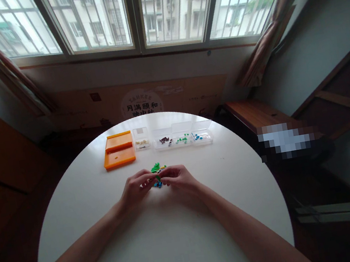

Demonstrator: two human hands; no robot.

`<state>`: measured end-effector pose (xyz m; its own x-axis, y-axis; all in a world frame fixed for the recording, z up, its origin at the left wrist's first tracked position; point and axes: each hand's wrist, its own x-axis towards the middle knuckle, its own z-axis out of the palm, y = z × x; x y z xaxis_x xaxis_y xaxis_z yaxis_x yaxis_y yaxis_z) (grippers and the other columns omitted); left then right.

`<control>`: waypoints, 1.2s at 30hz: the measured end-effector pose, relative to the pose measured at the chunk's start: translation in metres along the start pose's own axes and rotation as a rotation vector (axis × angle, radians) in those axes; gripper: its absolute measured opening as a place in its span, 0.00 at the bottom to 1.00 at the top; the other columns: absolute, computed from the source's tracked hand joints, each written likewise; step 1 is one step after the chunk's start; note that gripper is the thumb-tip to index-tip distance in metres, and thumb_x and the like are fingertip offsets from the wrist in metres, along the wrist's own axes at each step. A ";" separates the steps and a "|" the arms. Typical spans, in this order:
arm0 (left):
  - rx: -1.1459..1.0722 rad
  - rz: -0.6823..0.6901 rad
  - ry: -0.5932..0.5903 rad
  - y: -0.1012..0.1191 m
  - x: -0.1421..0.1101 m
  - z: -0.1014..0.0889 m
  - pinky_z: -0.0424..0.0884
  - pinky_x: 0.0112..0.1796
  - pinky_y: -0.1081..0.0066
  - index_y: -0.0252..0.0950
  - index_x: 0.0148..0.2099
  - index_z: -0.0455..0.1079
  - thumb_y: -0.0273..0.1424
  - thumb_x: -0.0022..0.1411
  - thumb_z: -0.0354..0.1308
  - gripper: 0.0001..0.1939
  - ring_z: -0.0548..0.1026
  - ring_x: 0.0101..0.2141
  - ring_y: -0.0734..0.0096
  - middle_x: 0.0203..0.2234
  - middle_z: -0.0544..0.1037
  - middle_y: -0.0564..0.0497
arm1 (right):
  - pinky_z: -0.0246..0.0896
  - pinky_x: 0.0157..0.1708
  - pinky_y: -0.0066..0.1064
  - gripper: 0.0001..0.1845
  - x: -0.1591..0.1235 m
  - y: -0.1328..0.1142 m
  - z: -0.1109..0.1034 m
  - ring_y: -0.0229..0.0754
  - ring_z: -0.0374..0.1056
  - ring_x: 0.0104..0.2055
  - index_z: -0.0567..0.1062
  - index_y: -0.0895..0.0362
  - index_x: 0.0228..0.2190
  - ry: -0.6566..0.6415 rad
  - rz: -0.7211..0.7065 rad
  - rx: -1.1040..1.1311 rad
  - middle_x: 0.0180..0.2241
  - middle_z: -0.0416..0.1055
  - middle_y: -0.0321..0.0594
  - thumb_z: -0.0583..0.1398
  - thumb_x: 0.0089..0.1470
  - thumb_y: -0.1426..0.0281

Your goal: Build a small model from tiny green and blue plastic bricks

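At the middle of the round white table, my left hand (138, 187) and my right hand (180, 178) meet, fingertips pinched together. Between them is a small green piece (158, 177), which looks like a toy building block; its exact shape is too small to make out. Just beyond the fingers lie loose bright green pieces (156, 167), with a few yellow and dark ones beside them, partly covered by the hands. Blue pieces (158, 185) show on the near side, below the fingertips.
Beyond my hands stands an orange two-part tray (120, 162). Right of it is a small clear box (140, 133) with cream pieces. Farther right, a clear compartment box (184, 144) with raised lids holds dark, green and blue pieces. A wooden bench (252, 113) stands right of the table.
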<state>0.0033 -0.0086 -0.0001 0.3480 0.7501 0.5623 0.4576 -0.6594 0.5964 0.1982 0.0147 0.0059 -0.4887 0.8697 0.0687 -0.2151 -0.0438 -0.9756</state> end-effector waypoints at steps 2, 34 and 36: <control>0.023 -0.035 0.025 0.000 0.000 0.000 0.68 0.24 0.80 0.34 0.40 0.73 0.31 0.60 0.57 0.08 0.70 0.23 0.80 0.29 0.74 0.49 | 0.61 0.25 0.26 0.17 0.000 0.000 0.000 0.33 0.65 0.23 0.79 0.60 0.31 0.000 0.002 0.008 0.25 0.75 0.39 0.69 0.36 0.66; 0.062 0.100 -0.076 0.000 -0.001 0.001 0.68 0.27 0.79 0.36 0.45 0.73 0.27 0.61 0.55 0.10 0.71 0.24 0.79 0.30 0.76 0.48 | 0.62 0.23 0.26 0.16 0.001 0.002 0.000 0.34 0.67 0.21 0.76 0.61 0.27 0.056 -0.009 0.017 0.21 0.74 0.37 0.69 0.36 0.65; 0.053 0.093 -0.082 -0.001 -0.001 0.002 0.68 0.26 0.79 0.36 0.44 0.73 0.27 0.60 0.56 0.10 0.71 0.24 0.80 0.30 0.76 0.48 | 0.62 0.23 0.26 0.17 0.001 0.002 0.000 0.34 0.68 0.22 0.76 0.61 0.29 0.047 -0.008 0.013 0.22 0.74 0.38 0.69 0.36 0.65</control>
<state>0.0039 -0.0089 -0.0020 0.4558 0.6890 0.5636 0.4622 -0.7243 0.5116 0.1971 0.0156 0.0043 -0.4465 0.8923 0.0665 -0.2303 -0.0428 -0.9722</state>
